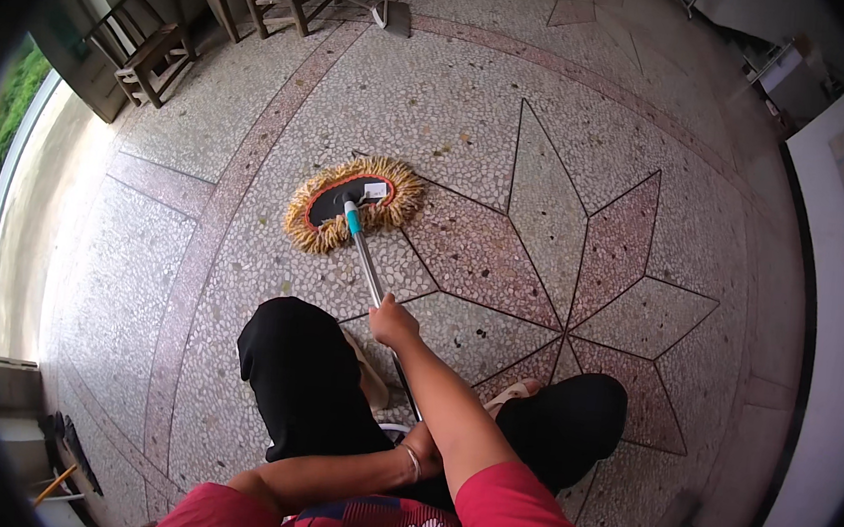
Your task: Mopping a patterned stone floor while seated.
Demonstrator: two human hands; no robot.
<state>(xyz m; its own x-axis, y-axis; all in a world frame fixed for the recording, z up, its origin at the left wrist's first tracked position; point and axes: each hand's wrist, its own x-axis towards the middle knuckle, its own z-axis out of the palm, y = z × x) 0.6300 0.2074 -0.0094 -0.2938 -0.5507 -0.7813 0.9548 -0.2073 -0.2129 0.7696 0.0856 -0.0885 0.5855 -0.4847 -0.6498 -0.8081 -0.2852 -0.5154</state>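
Observation:
A flat dust mop with a yellow looped fringe rests on the speckled stone floor, ahead and a little left of me. From its dark centre plate, a silver pole with a teal collar slants back toward my body. My right hand is wrapped round the pole partway along it, its arm stretched forward. Close to my lap, my left hand is closed near the pole's top end, its fingers partly hidden by my right forearm.
Wooden chairs stand at the far left, with a long-handled dustpan near them. A bright doorway opens at the left. At the right is a white panel; a small dark block lies at lower right.

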